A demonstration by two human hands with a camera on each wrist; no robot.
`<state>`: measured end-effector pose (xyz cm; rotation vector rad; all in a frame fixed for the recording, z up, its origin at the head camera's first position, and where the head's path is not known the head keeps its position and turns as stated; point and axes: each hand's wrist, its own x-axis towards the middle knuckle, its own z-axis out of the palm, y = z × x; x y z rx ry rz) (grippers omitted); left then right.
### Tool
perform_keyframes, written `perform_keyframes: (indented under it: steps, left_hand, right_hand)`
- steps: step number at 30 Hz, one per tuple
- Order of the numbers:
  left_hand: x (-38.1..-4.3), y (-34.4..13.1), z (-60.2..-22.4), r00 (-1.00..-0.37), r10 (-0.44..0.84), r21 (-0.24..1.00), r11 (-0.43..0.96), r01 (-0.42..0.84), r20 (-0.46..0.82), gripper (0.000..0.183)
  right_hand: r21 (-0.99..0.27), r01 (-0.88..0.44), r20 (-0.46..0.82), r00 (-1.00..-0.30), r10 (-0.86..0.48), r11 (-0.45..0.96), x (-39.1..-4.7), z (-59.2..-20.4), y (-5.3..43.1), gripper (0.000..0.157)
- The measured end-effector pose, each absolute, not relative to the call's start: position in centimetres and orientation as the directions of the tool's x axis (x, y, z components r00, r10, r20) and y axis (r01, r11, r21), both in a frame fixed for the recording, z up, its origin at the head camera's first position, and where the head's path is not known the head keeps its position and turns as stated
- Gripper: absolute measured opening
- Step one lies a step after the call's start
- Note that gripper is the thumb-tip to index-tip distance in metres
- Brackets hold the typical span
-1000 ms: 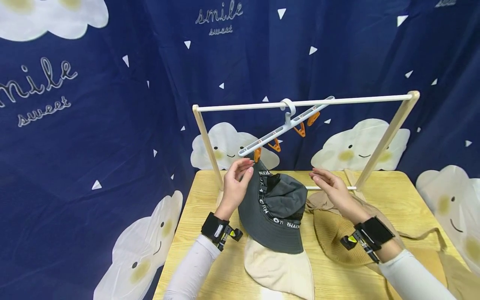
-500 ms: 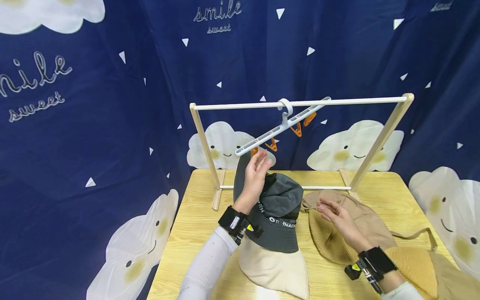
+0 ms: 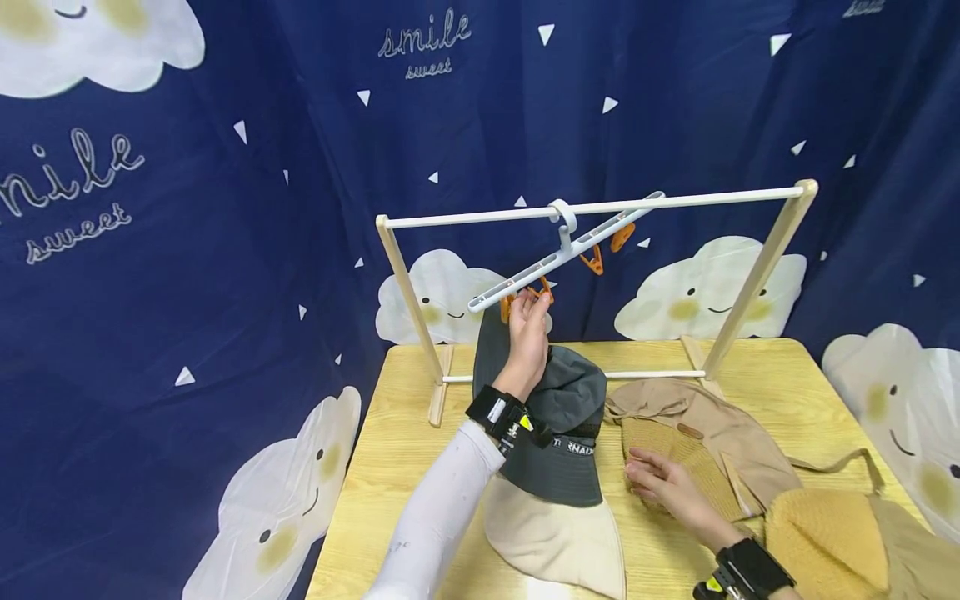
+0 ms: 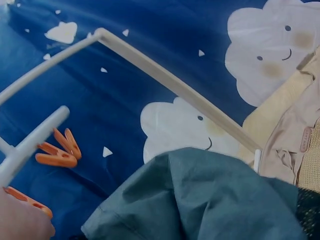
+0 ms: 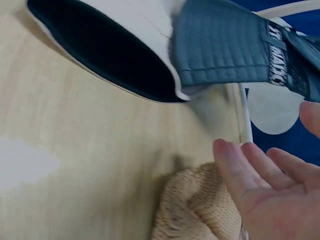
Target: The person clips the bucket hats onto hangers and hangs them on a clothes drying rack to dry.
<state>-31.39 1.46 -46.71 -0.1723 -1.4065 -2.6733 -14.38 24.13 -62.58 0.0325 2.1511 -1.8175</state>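
My left hand (image 3: pixel 527 337) is raised beneath the low end of a white clip hanger (image 3: pixel 534 271), its thumb and fingertips pinching an orange clip (image 3: pixel 543 288). Another orange clip (image 3: pixel 507 308) at the hanger's end holds the brim of a dark grey bucket hat (image 3: pixel 573 387) with a lettered band. That hat hangs down partly behind my left hand and wrist. Below its brim lies a cream hat (image 3: pixel 558 533), dark inside in the right wrist view. My right hand (image 3: pixel 667 487) holds nothing; its fingers are relaxed over a tan knitted hat (image 3: pixel 675 442).
The hanger hooks onto the white rail (image 3: pixel 675 202) of a small wooden rack (image 3: pixel 761 275), tilted down at the left. Two more orange clips (image 3: pixel 592 260) hang toward its high end. A beige hat (image 3: pixel 738 425) and a mustard hat (image 3: pixel 825 537) lie on the right of the wooden table (image 3: pixel 397 467).
My left hand has moved right and up, from the hat's clipped brim to the second orange clip. The right hand has come down and back toward the tan knitted hat.
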Motion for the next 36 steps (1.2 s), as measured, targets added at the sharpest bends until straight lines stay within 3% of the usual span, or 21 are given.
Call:
perform_keyframes:
  steps: [8, 12, 17, 22, 27, 36]
  left_hand:
    - [-34.1, 2.6, -47.3, -0.978, -0.105, 0.816, -0.540, 0.206, 0.177, 0.049]
    - [-34.9, 3.0, -47.4, -0.971, -0.132, 0.814, -0.530, 0.237, 0.197, 0.035]
    - [-35.6, 3.3, -47.1, -0.973, -0.153, 0.853, -0.470, 0.226, 0.174, 0.034]
    - [-36.2, 3.2, -46.7, -0.966, -0.187, 0.890, -0.387, 0.239, 0.178, 0.022]
    - [-36.6, 3.2, -46.4, -0.976, -0.150, 0.878, -0.431, 0.208, 0.158, 0.008]
    - [-36.6, 2.6, -46.2, -0.982, -0.143, 0.878, -0.445, 0.175, 0.124, 0.019]
  right_hand:
    - [-0.917, 0.308, -0.370, -0.894, -0.253, 0.251, -12.5, -64.4, 22.7, 0.069]
    - [-0.873, 0.359, -0.439, -0.873, -0.211, 0.329, -11.8, -64.8, 21.7, 0.068]
    - [-0.822, 0.384, -0.482, -0.863, -0.153, 0.421, -10.9, -64.8, 20.7, 0.051]
    - [-0.799, 0.374, -0.511, -0.835, -0.204, 0.471, -10.1, -65.2, 20.4, 0.034]
    - [-0.864, 0.323, -0.453, -0.833, -0.318, 0.386, -9.5, -65.8, 20.1, 0.030]
    - [-0.899, 0.375, -0.437, -0.798, -0.415, 0.225, -9.6, -66.3, 19.6, 0.023]
